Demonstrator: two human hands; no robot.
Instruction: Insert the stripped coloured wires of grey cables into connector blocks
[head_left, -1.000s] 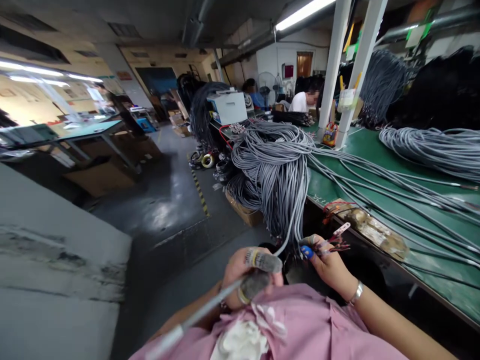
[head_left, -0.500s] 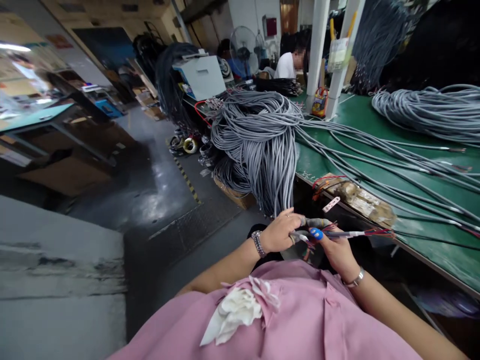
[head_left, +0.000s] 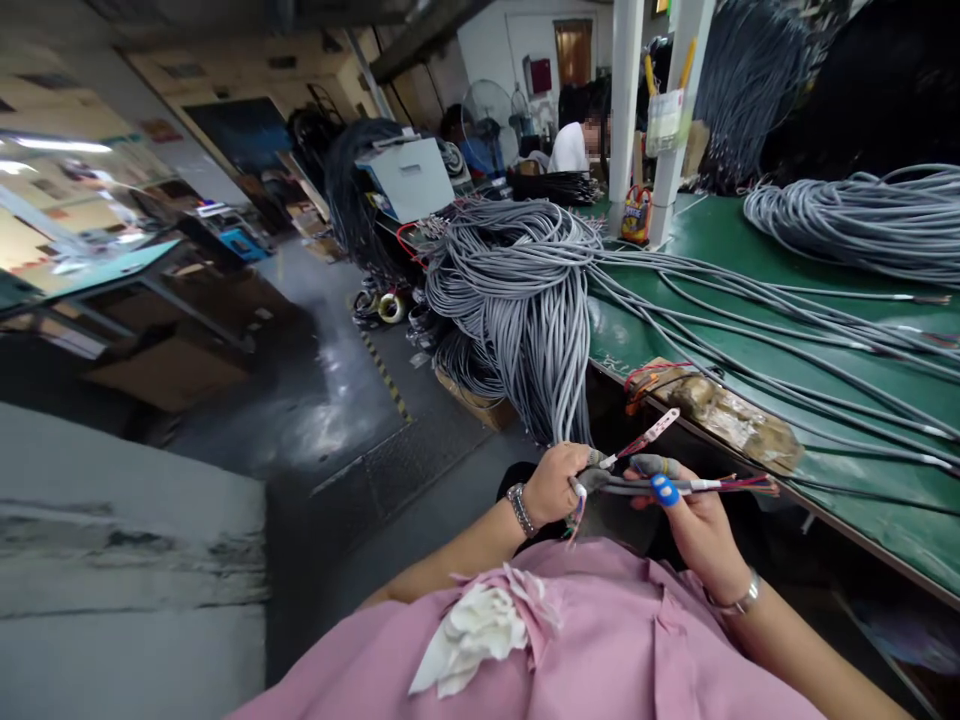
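My left hand is closed on grey cable ends near my lap, its fingertips covered in grey. From it, thin coloured wires hang down, and others run up to a small pale connector with a row of dots. My right hand, with a blue cover on the thumb and grey on a finger, pinches a grey cable. That cable's stripped end, with red and dark wires, points to the right. The cable reaches across between both hands.
Many grey cables hang over the edge of the green table. A taped brown block lies at that edge. Another grey coil is at the right. Behind the table a person in white bends down.
My hands have moved slightly apart, the right one rightward and down. The pale connector now stands up and right from my left hand's wires. The view has shifted a little.
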